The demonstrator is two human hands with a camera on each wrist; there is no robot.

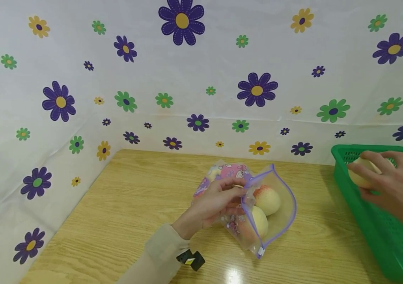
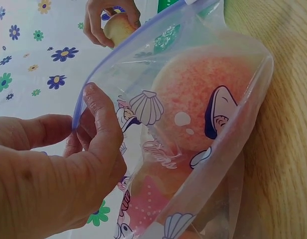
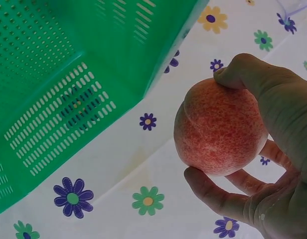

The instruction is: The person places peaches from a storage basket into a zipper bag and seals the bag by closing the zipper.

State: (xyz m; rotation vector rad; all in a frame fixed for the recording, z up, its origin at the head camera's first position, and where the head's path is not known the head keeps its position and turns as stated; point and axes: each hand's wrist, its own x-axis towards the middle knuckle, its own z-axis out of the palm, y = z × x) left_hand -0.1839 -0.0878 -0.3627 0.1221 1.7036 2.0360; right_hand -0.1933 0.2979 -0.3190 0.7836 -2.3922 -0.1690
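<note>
My left hand (image 1: 217, 203) pinches the purple rim of a clear, cartoon-printed zip bag (image 1: 283, 221), whose mouth gapes toward the right. Inside lie peaches (image 1: 267, 200), pale yellow with red blush; the left wrist view shows one peach (image 2: 203, 94) through the printed plastic. A white slider sits at the bag's near corner. Over the left rim of the green basket, my right hand (image 1: 396, 183) grips another peach (image 1: 362, 173). In the right wrist view that peach (image 3: 221, 127) shows its red side, with thumb and fingers curled round it.
The green plastic basket (image 1: 350, 221) with slotted walls stands at the right on the wood-grain table (image 1: 123, 221). Behind and to the left hangs a white sheet (image 1: 144, 71) printed with purple, green and yellow flowers. A black strap (image 1: 191, 258) circles the left wrist.
</note>
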